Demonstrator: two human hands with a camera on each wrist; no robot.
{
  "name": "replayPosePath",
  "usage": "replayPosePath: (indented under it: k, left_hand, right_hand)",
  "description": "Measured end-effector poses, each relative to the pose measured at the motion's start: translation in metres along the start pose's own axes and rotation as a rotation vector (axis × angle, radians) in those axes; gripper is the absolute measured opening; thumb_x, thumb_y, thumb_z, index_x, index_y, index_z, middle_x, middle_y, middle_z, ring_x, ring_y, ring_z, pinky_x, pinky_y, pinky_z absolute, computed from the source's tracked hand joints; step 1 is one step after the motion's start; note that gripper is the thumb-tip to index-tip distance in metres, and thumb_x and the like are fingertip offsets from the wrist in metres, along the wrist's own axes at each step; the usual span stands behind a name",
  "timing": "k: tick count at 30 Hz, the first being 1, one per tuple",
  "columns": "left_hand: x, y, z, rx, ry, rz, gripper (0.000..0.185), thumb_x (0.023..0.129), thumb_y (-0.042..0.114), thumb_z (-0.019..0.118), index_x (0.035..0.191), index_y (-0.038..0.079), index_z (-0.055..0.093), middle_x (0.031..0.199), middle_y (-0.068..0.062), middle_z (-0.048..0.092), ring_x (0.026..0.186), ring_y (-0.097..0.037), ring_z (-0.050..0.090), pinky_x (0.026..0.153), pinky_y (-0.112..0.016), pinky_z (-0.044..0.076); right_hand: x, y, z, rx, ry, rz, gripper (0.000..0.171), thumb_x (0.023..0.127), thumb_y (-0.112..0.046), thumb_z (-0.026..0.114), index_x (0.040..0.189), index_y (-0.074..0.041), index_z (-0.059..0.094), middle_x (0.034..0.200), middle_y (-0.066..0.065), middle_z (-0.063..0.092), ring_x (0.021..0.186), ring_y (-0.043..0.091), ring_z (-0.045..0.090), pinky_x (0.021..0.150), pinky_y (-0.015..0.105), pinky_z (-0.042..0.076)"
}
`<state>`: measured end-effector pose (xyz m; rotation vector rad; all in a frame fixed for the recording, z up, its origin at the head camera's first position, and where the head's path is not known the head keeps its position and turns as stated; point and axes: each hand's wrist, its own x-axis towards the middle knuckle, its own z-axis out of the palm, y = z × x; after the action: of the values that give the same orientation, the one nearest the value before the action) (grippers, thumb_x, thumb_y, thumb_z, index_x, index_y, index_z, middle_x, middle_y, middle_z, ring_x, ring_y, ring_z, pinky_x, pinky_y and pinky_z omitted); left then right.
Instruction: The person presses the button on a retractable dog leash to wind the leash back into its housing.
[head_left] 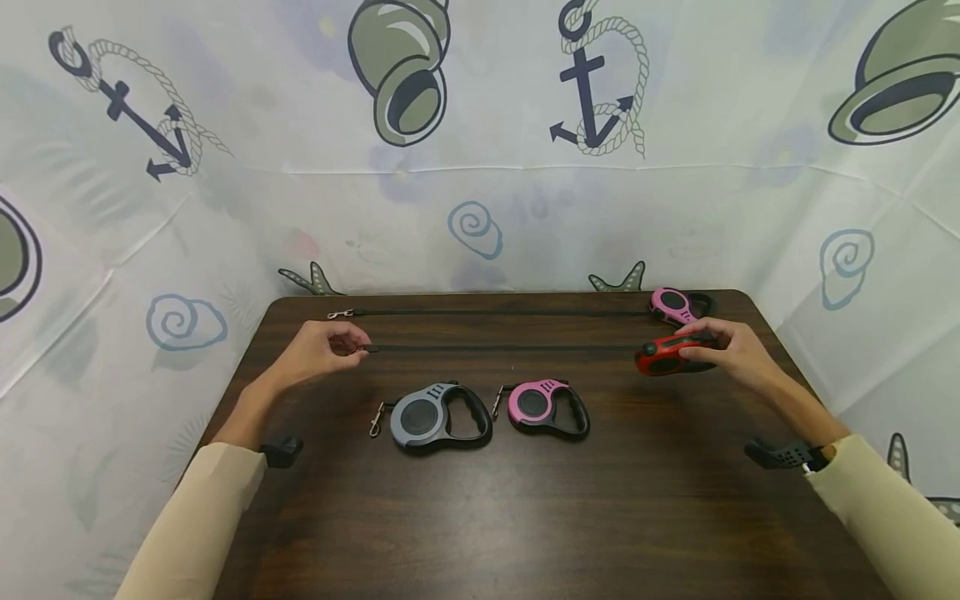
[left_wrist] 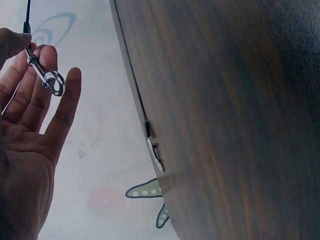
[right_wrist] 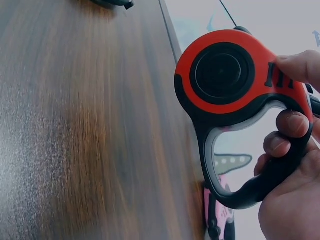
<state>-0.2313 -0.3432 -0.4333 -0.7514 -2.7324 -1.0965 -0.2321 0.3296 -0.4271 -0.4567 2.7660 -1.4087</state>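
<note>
My right hand [head_left: 727,352] grips the black loop handle of a red and black retractable dog leash [head_left: 662,358]; in the right wrist view, its fingers curl through the loop and the thumb [right_wrist: 300,65] lies on the red casing. A thin black cord [head_left: 510,347] runs straight from that casing leftward to my left hand [head_left: 322,348]. There the thumb and a finger pinch the cord's end just by its silver snap hook [left_wrist: 54,82], while the other fingers are spread. Both hands are above the far half of the table.
Along the dark wooden table's [head_left: 487,517] back edge lies a pink retractable leash [head_left: 671,305], its cord [head_left: 495,312] drawn out to a metal clip [head_left: 341,314]. Nearer, a grey retractable leash [head_left: 417,418] and another pink one [head_left: 534,403] lie side by side. A patterned cloth [head_left: 480,125] hangs behind.
</note>
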Motion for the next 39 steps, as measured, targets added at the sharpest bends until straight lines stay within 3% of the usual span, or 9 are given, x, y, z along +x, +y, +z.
replayPosePath:
  k: [5,12,28,36,39]
  left_hand:
    - [0.002,0.003,0.003,-0.004,0.008,0.039,0.018,0.085,-0.003,0.084,0.099,0.006,0.079,0.087,0.001,0.076,0.077,-0.007,0.069,0.071,-0.019,0.055]
    - [0.005,0.009,0.006,0.002,0.002,0.057,0.017,0.085,-0.001,0.084,0.098,0.008,0.078,0.087,0.002,0.075,0.077,-0.008,0.069,0.072,-0.022,0.056]
    - [0.008,0.018,0.012,0.004,0.009,0.111,0.021,0.083,-0.003,0.085,0.098,0.009,0.078,0.088,0.003,0.076,0.078,-0.007,0.069,0.072,-0.025,0.057]
    - [0.008,0.021,0.018,-0.034,-0.010,0.113,0.020,0.084,-0.005,0.083,0.098,0.008,0.078,0.090,0.001,0.076,0.079,-0.009,0.069,0.073,-0.040,0.061]
    - [0.008,0.022,0.020,-0.029,-0.010,0.115,0.020,0.084,-0.004,0.083,0.098,0.009,0.078,0.090,0.002,0.076,0.079,-0.009,0.069,0.074,-0.039,0.061]
  right_hand:
    - [0.000,-0.006,0.004,0.000,-0.011,-0.011,0.031,0.098,-0.014,0.077,0.125,-0.002,0.070,0.109,-0.003,0.069,0.085,0.015,0.058,0.071,0.027,0.051]
    - [0.001,-0.012,0.010,0.024,-0.025,-0.027,0.029,0.097,-0.014,0.078,0.123,-0.003,0.071,0.100,-0.007,0.070,0.078,0.015,0.058,0.067,0.030,0.052]
    - [-0.001,-0.021,0.019,0.032,-0.036,-0.049,0.027,0.097,-0.012,0.078,0.122,-0.004,0.071,0.089,0.000,0.069,0.074,0.016,0.054,0.064,0.029,0.045]
    - [-0.003,-0.025,0.025,0.027,-0.040,-0.050,0.027,0.096,-0.013,0.078,0.122,-0.005,0.072,0.095,0.002,0.069,0.076,0.018,0.056,0.065,0.028,0.047]
    - [-0.004,-0.026,0.027,0.032,-0.042,-0.055,0.027,0.097,-0.013,0.078,0.122,-0.005,0.072,0.094,0.001,0.070,0.076,0.018,0.057,0.066,0.028,0.048]
